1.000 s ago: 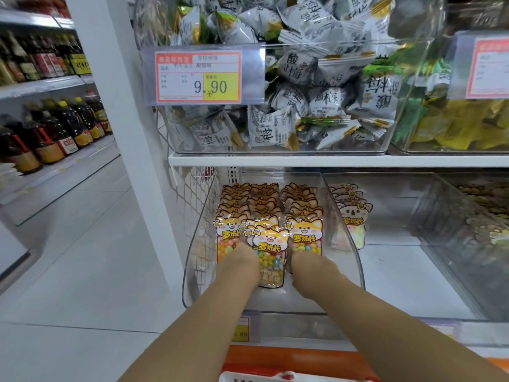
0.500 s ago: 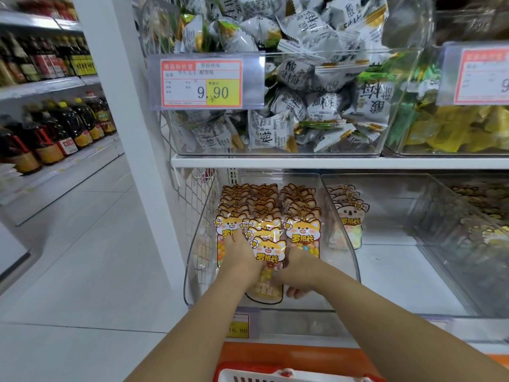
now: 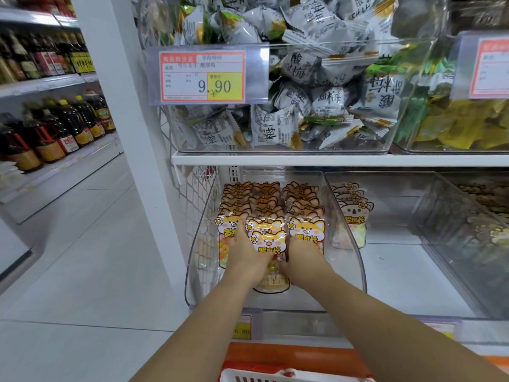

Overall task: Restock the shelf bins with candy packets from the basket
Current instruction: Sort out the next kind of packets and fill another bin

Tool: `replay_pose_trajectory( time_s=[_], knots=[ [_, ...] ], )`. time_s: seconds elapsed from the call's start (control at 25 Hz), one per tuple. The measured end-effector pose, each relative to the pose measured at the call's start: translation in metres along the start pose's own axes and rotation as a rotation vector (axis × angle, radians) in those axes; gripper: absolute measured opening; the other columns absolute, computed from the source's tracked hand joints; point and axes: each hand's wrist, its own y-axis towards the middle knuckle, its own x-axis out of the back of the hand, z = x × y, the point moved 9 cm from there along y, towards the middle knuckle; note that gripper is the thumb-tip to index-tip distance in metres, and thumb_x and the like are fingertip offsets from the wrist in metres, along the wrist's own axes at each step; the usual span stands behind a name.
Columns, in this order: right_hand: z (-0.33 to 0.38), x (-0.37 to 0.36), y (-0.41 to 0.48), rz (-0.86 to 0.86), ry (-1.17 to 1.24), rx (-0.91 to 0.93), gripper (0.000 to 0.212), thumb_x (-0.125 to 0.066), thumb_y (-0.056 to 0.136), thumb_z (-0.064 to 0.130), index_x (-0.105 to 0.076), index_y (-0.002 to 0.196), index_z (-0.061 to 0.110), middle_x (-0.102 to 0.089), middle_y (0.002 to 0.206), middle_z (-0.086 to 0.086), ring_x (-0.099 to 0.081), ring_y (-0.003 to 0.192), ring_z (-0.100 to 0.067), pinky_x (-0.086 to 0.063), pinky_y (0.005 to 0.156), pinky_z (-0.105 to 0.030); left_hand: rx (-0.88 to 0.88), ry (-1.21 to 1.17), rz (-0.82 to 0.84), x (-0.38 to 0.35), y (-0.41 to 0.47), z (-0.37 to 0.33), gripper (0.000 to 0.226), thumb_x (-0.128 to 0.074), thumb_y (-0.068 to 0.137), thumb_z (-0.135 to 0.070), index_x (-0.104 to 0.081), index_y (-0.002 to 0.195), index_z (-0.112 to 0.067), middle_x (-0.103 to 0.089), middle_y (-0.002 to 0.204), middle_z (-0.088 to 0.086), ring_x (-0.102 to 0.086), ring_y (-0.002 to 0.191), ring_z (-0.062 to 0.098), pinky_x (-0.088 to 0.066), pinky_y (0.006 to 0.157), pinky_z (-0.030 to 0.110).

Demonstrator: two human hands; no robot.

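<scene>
A clear shelf bin [image 3: 355,260] on the lower shelf holds three rows of orange cat-face candy packets [image 3: 305,230]. The front packet of the middle row [image 3: 265,239] lies between my two hands. My left hand [image 3: 243,257] presses on its left side and my right hand [image 3: 301,260] on its right side, fingers curled around its lower part. The packet's bottom end [image 3: 271,285] shows below my hands. The red basket's white rim [image 3: 275,376] shows at the bottom edge, beneath my forearms.
A second clear bin [image 3: 413,188] to the right holds a few koala candy packets [image 3: 354,213]. Above, a bin of grey plum snack bags [image 3: 303,106] carries a 9.90 price tag [image 3: 202,77]. Oil bottles [image 3: 55,128] line shelves at left, across an open aisle floor.
My hands have drawn together around the middle front packet and moved slightly back toward me, gripping it from both sides where earlier they rested on the row fronts.
</scene>
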Motion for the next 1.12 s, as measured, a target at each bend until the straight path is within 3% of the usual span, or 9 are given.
replay_pose_trajectory(
  time_s=[0.16,0.32,0.44,0.6,0.72,0.84,0.96,1.12],
  knots=[
    [-0.003,-0.001,0.000,0.008,-0.027,-0.021,0.039,-0.061,0.094,0.025,-0.050,0.129,0.014,-0.057,0.095,-0.004,-0.055,0.084,-0.023,-0.044,0.062,-0.029,0.092,-0.231,0.046,-0.002,0.002,0.005,0.088,-0.075,0.086,-0.008,-0.026,0.157,-0.025,-0.054,0.137,-0.005,-0.057,0.118,0.018,-0.049,0.105,0.044],
    [-0.005,-0.006,0.003,0.066,-0.035,-0.066,0.052,-0.063,0.093,0.030,-0.045,0.139,0.014,-0.062,0.109,-0.008,-0.063,0.098,-0.026,-0.052,0.070,-0.032,0.031,-0.058,0.008,-0.006,-0.003,-0.006,0.093,-0.076,0.086,-0.021,-0.019,0.159,-0.026,-0.031,0.152,0.003,-0.043,0.134,0.024,-0.042,0.107,0.036],
    [-0.009,-0.012,0.006,0.098,-0.059,-0.089,0.060,-0.063,0.093,0.029,-0.038,0.146,0.017,-0.061,0.103,-0.009,-0.063,0.093,-0.027,-0.046,0.054,-0.029,0.062,-0.197,0.047,-0.007,0.005,-0.003,0.089,-0.075,0.087,-0.017,-0.022,0.158,-0.023,-0.034,0.156,0.002,-0.042,0.138,0.023,-0.041,0.111,0.038],
    [-0.011,-0.011,0.010,0.070,-0.048,-0.098,0.058,-0.065,0.093,0.023,-0.040,0.144,0.015,-0.065,0.111,-0.010,-0.065,0.097,-0.027,-0.049,0.063,-0.030,0.027,-0.267,0.134,-0.007,0.010,-0.003,0.091,-0.075,0.088,-0.014,-0.019,0.159,-0.025,-0.038,0.154,0.000,-0.039,0.141,0.017,-0.039,0.111,0.035],
    [-0.010,-0.010,0.014,0.070,-0.056,-0.100,0.057,-0.068,0.091,0.022,-0.044,0.142,0.016,-0.065,0.110,-0.008,-0.064,0.093,-0.025,-0.048,0.064,-0.030,-0.012,-0.112,0.092,-0.007,0.011,0.002,0.095,-0.077,0.085,-0.015,-0.018,0.158,-0.032,-0.037,0.152,-0.002,-0.043,0.138,0.022,-0.042,0.111,0.041],
    [-0.010,-0.005,0.008,0.026,-0.076,-0.069,0.036,-0.065,0.093,0.026,-0.059,0.127,0.015,-0.065,0.101,-0.005,-0.062,0.088,-0.024,-0.044,0.063,-0.029,-0.083,0.244,0.045,-0.006,0.004,-0.006,0.102,-0.076,0.085,-0.012,-0.007,0.159,-0.025,-0.027,0.147,0.005,-0.039,0.134,0.025,-0.038,0.100,0.024],
    [-0.013,0.001,-0.002,0.012,-0.112,-0.039,0.030,-0.060,0.096,0.036,-0.065,0.114,0.013,-0.060,0.092,-0.003,-0.058,0.084,-0.023,-0.044,0.066,-0.029,-0.075,0.503,0.060,-0.005,-0.004,-0.004,0.114,-0.073,0.086,-0.006,0.014,0.158,-0.026,-0.020,0.148,0.011,-0.043,0.128,0.028,-0.043,0.096,0.033],
    [-0.014,-0.005,-0.005,0.028,-0.090,-0.003,0.039,-0.057,0.093,0.050,-0.066,0.104,0.015,-0.069,0.093,-0.003,-0.069,0.086,-0.023,-0.055,0.071,-0.029,-0.060,0.597,0.105,-0.002,-0.008,0.004,0.116,-0.066,0.089,0.000,0.023,0.154,-0.035,-0.020,0.151,0.016,-0.056,0.118,0.032,-0.046,0.086,0.038]
  ],
)
